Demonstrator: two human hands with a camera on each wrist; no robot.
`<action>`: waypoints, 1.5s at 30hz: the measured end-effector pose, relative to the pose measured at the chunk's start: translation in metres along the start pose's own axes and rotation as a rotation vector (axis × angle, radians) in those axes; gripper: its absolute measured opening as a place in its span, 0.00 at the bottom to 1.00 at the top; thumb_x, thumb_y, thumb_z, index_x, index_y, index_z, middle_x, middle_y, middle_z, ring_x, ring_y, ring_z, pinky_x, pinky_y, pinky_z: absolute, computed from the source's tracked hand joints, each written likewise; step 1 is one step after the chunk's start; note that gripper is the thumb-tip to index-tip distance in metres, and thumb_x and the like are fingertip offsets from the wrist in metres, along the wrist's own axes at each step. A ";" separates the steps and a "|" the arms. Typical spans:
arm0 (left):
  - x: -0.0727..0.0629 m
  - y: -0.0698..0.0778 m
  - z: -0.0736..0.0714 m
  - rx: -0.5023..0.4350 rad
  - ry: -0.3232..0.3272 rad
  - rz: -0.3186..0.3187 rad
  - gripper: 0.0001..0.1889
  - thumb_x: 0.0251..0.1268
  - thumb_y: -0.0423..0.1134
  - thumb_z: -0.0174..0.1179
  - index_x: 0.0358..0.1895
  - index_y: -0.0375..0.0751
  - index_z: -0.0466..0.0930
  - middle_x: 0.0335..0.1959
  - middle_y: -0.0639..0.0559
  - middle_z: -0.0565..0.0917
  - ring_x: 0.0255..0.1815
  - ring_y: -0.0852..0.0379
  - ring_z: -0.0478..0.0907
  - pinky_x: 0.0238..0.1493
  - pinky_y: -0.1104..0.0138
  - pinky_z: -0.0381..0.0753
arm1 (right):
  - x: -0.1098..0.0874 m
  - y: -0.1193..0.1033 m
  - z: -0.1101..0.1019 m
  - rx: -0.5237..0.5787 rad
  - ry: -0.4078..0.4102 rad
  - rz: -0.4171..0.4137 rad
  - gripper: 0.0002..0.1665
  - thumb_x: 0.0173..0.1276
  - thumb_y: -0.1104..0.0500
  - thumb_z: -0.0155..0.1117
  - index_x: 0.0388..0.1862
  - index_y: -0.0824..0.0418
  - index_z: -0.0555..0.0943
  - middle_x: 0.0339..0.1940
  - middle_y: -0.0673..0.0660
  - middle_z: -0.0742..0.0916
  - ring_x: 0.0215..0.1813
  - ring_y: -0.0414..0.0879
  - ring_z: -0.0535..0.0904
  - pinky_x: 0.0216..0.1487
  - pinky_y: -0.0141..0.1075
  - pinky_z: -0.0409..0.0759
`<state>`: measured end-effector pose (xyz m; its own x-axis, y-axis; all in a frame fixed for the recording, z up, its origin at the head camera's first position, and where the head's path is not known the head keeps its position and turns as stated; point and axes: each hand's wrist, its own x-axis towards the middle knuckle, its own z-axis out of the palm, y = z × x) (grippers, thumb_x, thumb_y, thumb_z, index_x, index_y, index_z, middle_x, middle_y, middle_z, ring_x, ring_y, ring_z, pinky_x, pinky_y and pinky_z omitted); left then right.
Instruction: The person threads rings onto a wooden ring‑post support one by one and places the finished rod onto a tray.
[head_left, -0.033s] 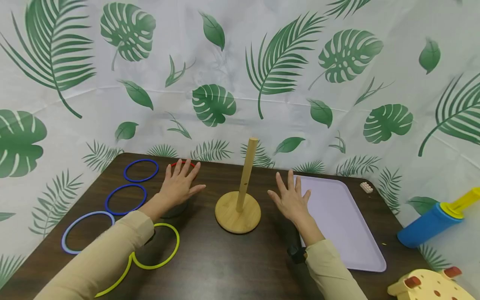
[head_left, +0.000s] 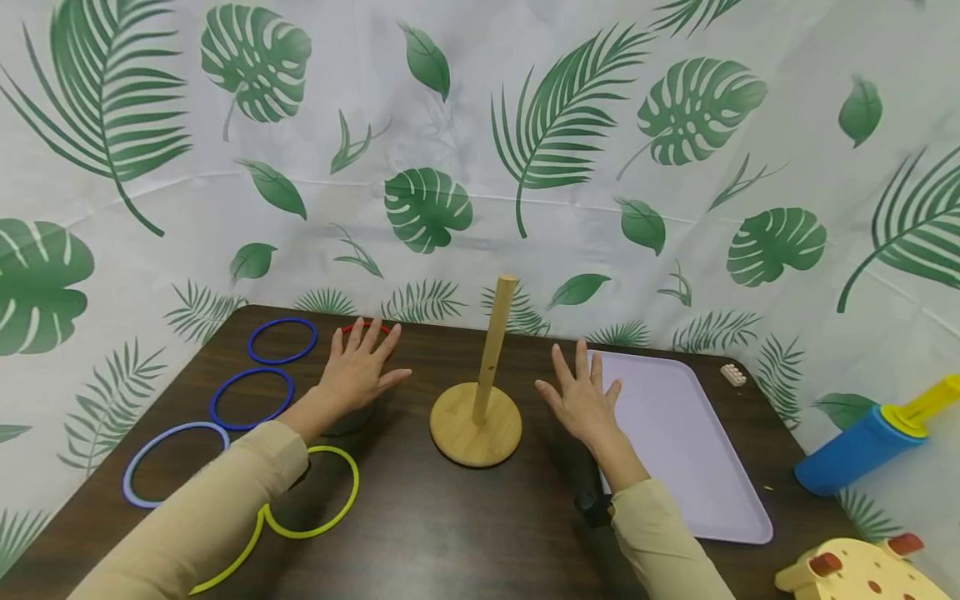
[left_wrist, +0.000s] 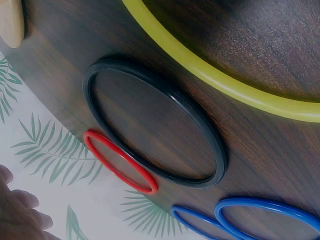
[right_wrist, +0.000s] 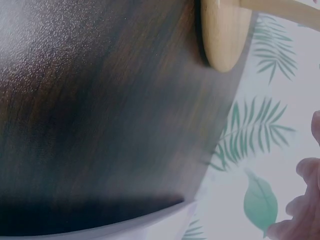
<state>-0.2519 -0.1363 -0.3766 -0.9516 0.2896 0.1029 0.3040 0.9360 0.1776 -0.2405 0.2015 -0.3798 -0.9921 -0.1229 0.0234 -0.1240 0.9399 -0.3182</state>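
Note:
My left hand (head_left: 356,373) is spread with nothing in it, over a black ring (left_wrist: 157,87) and a red ring (left_wrist: 120,162) that it partly covers in the head view. Between my two hands stands a wooden post on a round base (head_left: 476,446). On the post's right, my right hand (head_left: 588,402) has its fingers spread and holds nothing, overlapping the left edge of a lilac tray (head_left: 682,450). Two dark blue rings (head_left: 291,397) lie beyond my left forearm, with a light blue ring (head_left: 129,482) nearer. Yellow rings (head_left: 357,492) lie beside and under the left sleeve.
A small pale pink block (head_left: 733,375) sits at the table's far right corner. Along the right side are a blue cylinder with a yellow handle (head_left: 858,450) and a cream toy with red pegs (head_left: 862,571). A leaf-print cloth (head_left: 465,108) hangs behind the table (head_left: 450,533).

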 end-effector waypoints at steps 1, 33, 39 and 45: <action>0.000 -0.001 0.000 -0.001 -0.001 -0.002 0.39 0.68 0.59 0.47 0.75 0.43 0.45 0.75 0.35 0.43 0.74 0.33 0.36 0.69 0.36 0.34 | 0.000 -0.001 0.000 0.000 -0.002 -0.003 0.42 0.72 0.39 0.45 0.77 0.53 0.44 0.76 0.64 0.37 0.75 0.65 0.28 0.62 0.74 0.29; -0.144 -0.110 -0.034 -0.435 -0.195 0.034 0.15 0.59 0.42 0.64 0.44 0.34 0.81 0.39 0.48 0.85 0.38 0.55 0.82 0.36 0.70 0.81 | -0.017 0.005 0.043 0.328 -0.147 -0.205 0.43 0.54 0.61 0.73 0.65 0.76 0.64 0.51 0.70 0.77 0.49 0.61 0.77 0.50 0.50 0.78; -0.186 -0.130 -0.026 -0.342 -0.073 -0.127 0.10 0.55 0.42 0.67 0.36 0.40 0.82 0.29 0.58 0.84 0.30 0.71 0.77 0.30 0.71 0.77 | -0.015 0.004 0.048 0.343 -0.155 -0.256 0.44 0.54 0.60 0.73 0.64 0.78 0.65 0.51 0.71 0.76 0.48 0.60 0.77 0.49 0.49 0.79; -0.215 -0.140 -0.019 -0.370 -0.045 -0.272 0.10 0.55 0.39 0.67 0.34 0.36 0.81 0.26 0.55 0.83 0.23 0.73 0.73 0.24 0.73 0.75 | -0.013 0.004 0.054 0.341 -0.144 -0.291 0.43 0.53 0.59 0.74 0.63 0.78 0.66 0.48 0.70 0.76 0.46 0.58 0.78 0.48 0.48 0.80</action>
<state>-0.0893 -0.3328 -0.4053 -0.9975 0.0597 -0.0373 0.0308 0.8469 0.5309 -0.2271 0.1897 -0.4321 -0.9015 -0.4315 0.0337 -0.3599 0.7042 -0.6120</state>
